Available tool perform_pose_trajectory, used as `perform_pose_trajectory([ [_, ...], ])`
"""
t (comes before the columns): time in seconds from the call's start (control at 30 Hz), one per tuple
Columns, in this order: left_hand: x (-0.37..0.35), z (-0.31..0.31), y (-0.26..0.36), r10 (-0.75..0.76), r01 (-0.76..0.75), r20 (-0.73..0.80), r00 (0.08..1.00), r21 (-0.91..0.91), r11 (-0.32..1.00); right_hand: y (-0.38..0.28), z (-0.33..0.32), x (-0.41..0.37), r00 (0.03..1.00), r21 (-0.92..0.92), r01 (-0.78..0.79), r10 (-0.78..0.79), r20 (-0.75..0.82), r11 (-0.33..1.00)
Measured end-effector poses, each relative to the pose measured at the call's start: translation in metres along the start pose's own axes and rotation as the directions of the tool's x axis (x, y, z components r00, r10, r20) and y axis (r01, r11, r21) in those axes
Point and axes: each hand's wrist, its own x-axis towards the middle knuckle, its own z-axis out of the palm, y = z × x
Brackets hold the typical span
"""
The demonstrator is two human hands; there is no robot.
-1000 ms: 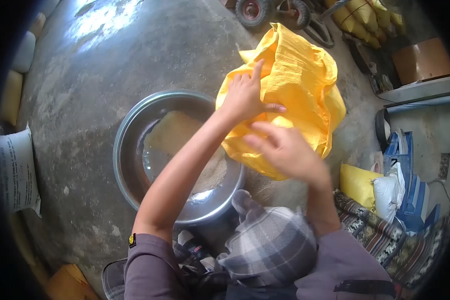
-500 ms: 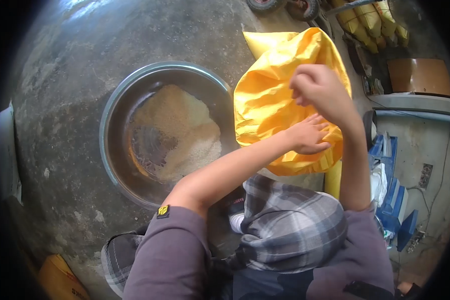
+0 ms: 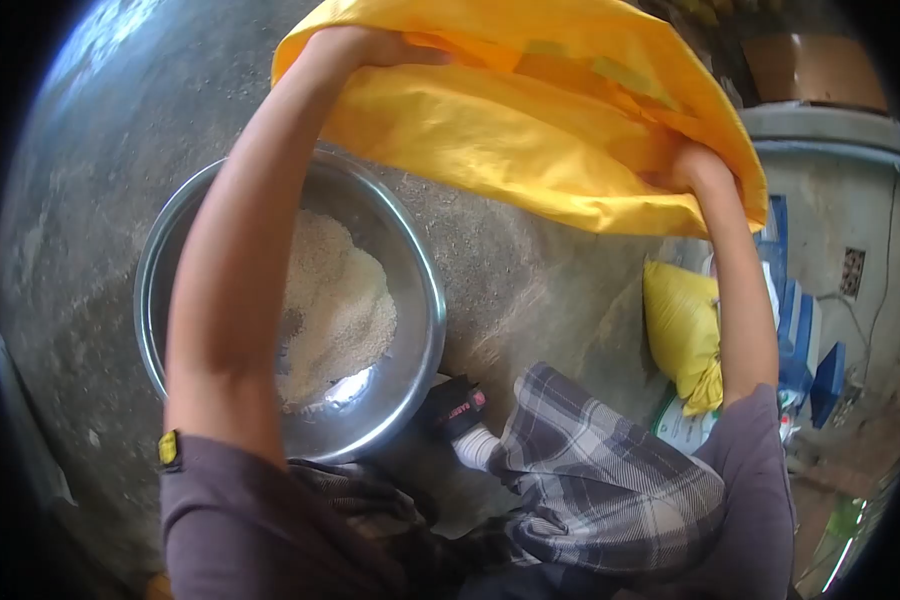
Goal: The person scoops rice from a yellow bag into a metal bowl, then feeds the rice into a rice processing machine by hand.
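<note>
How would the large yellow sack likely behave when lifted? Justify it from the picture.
Probably floppy: the large yellow sack creases and sags between the left hand and right hand. Likely light for its size: its walls look thin.

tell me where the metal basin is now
In the head view, the metal basin sits on the floor left of centre, below the left part of the large yellow sack and partly hidden by the left forearm.

Head cam, facing fwd/down, wide-angle, close
</note>
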Motion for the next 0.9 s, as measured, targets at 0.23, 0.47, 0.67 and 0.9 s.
perform_pose_trajectory([
  [0.23,-0.057,0.12,0.02,0.138,0.045,-0.291,0.947,0.545,0.838,0.002,0.105,0.016,0.899,0.425,0.302,-0.106,-0.426,0.853],
  [0.47,-0.065,0.123,0.137,0.375,0.019,-0.386,0.843,0.717,0.697,-0.058,0.047,-0.133,0.826,0.835,0.034,0.454,-0.333,0.55],
  [0.67,-0.089,0.103,0.093,0.523,0.348,-0.462,0.716,0.886,0.306,-0.025,0.167,-0.082,0.629,0.994,0.05,0.776,0.043,-0.095],
  [0.9,-0.12,0.025,0.036,0.065,0.187,-0.402,0.913,0.556,0.81,-0.021,0.165,-0.032,0.902,0.237,0.345,0.391,0.184,-0.908],
])
